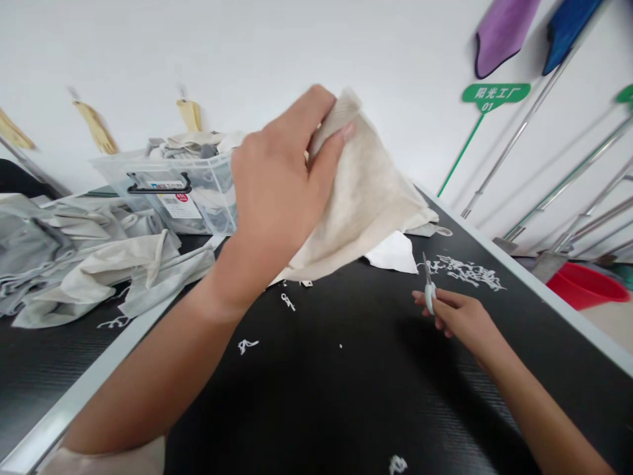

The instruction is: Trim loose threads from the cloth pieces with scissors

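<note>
My left hand (281,178) is closed on the upper corner of a cream cloth piece (356,191), raised above the table and hanging down at a slant. The cloth looks folded or doubled, possibly a small bag; its exact kind is unclear. Lower at the right, my right hand (457,320) grips small scissors (429,290) by their pale handles, with the blades pointing up and away. A white cloth or paper piece (394,254) lies behind the cream cloth, partly hidden by it. Just beyond the scissors is a pile of white thread scraps (469,272).
Grey and cream cloths (99,264) are heaped at the left. Behind them stands a clear plastic box (212,178) full of cloths. Loose thread bits (247,345) dot the black table (306,396). Mop poles (519,132) and a red bucket (588,285) are beyond the right edge.
</note>
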Demonstrator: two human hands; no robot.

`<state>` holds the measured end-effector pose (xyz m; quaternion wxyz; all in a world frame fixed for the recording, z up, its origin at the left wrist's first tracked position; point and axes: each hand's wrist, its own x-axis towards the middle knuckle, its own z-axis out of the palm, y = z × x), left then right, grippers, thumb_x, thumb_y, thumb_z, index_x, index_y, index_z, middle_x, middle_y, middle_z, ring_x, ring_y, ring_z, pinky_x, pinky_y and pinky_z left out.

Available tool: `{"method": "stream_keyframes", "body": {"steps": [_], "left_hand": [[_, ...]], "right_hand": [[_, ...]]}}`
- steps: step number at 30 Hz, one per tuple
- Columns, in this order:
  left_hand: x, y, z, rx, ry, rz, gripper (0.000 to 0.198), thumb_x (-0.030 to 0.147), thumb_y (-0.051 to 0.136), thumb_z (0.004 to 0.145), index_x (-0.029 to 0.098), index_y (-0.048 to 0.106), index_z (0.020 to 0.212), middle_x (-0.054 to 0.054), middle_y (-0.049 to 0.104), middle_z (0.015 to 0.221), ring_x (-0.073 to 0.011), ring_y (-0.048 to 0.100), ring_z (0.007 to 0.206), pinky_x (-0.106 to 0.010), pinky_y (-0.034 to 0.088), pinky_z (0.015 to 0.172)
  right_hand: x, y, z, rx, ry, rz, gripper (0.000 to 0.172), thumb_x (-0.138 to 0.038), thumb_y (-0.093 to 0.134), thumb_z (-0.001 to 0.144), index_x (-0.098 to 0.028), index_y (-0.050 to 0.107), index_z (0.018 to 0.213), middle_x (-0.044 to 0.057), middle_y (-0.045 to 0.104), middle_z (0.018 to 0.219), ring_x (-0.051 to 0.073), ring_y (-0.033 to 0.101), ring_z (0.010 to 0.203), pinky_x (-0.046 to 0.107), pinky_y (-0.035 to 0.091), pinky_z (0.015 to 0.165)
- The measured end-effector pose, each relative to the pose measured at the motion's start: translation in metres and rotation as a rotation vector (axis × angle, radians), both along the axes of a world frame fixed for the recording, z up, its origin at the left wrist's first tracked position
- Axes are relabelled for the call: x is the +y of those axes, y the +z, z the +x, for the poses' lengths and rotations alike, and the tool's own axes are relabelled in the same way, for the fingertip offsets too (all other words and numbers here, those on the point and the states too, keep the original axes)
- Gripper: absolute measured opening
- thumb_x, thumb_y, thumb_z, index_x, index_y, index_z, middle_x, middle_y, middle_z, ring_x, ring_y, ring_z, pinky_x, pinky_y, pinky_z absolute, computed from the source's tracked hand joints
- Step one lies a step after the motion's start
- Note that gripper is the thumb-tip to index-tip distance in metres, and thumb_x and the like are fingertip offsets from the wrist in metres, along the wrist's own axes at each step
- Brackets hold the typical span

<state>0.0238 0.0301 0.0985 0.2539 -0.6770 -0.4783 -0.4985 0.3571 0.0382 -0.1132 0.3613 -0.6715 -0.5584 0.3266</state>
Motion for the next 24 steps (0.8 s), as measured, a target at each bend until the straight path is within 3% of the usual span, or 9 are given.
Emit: {"method": "stream_keyframes", "body": {"steps": [3, 8, 11, 15, 19, 24], "left_hand": [[0.001, -0.015, 0.011, 0.090, -0.064, -0.216, 0.020, 0.040, 0.055, 0.106, 0.026, 0.064, 0.096, -0.001, 0.064, 0.081, -0.0220, 0.060, 0.077, -0.034, 0.034, 0.071], [0.005, -0.057, 0.031, 0.168, -0.242, -0.545, 0.024, 0.041, 0.049, 0.108, 0.024, 0.064, 0.100, -0.002, 0.069, 0.084, -0.0223, 0.067, 0.083, -0.030, 0.039, 0.073], [0.002, -0.079, 0.043, 0.164, -0.361, -0.680, 0.025, 0.040, 0.047, 0.108, 0.024, 0.061, 0.096, -0.002, 0.070, 0.085, -0.0211, 0.067, 0.081, -0.030, 0.039, 0.069], [-0.004, -0.101, 0.057, 0.136, -0.474, -0.870, 0.009, 0.033, 0.053, 0.104, 0.026, 0.059, 0.104, -0.001, 0.073, 0.095, -0.0207, 0.069, 0.082, -0.030, 0.043, 0.068], [-0.002, -0.122, 0.066, 0.138, -0.416, -0.895, 0.029, 0.019, 0.061, 0.094, 0.026, 0.054, 0.121, -0.005, 0.072, 0.111, -0.0241, 0.070, 0.094, -0.034, 0.050, 0.078], [0.003, -0.144, 0.066, 0.350, -0.207, -0.837, 0.021, 0.014, 0.059, 0.094, 0.019, 0.057, 0.115, -0.011, 0.068, 0.113, -0.0302, 0.063, 0.106, -0.043, 0.050, 0.093]], "right_hand": [[-0.007, 0.015, -0.012, 0.175, 0.017, -0.049, 0.054, -0.065, 0.080, 0.081, -0.016, 0.083, 0.105, 0.010, 0.075, 0.086, 0.014, 0.059, 0.062, 0.023, 0.046, 0.048], [-0.021, 0.032, -0.029, 0.463, 0.103, -0.011, 0.052, -0.061, 0.078, 0.088, -0.017, 0.080, 0.116, 0.012, 0.076, 0.102, 0.018, 0.066, 0.075, 0.027, 0.056, 0.061], [-0.026, 0.030, -0.037, 0.526, 0.128, 0.032, 0.047, -0.059, 0.079, 0.088, -0.017, 0.080, 0.108, 0.012, 0.075, 0.106, 0.019, 0.068, 0.080, 0.030, 0.060, 0.066], [-0.025, 0.019, -0.041, 0.468, 0.097, 0.101, 0.041, -0.056, 0.080, 0.087, -0.018, 0.078, 0.101, 0.007, 0.071, 0.086, 0.020, 0.067, 0.080, 0.029, 0.059, 0.066], [-0.022, 0.014, -0.038, 0.403, 0.068, 0.141, 0.039, -0.053, 0.084, 0.084, -0.017, 0.079, 0.097, 0.005, 0.070, 0.080, 0.018, 0.066, 0.075, 0.027, 0.057, 0.062], [-0.024, 0.019, -0.037, 0.473, 0.056, 0.115, 0.038, -0.051, 0.086, 0.081, -0.016, 0.079, 0.092, 0.006, 0.071, 0.081, 0.018, 0.067, 0.075, 0.029, 0.059, 0.066]]}}
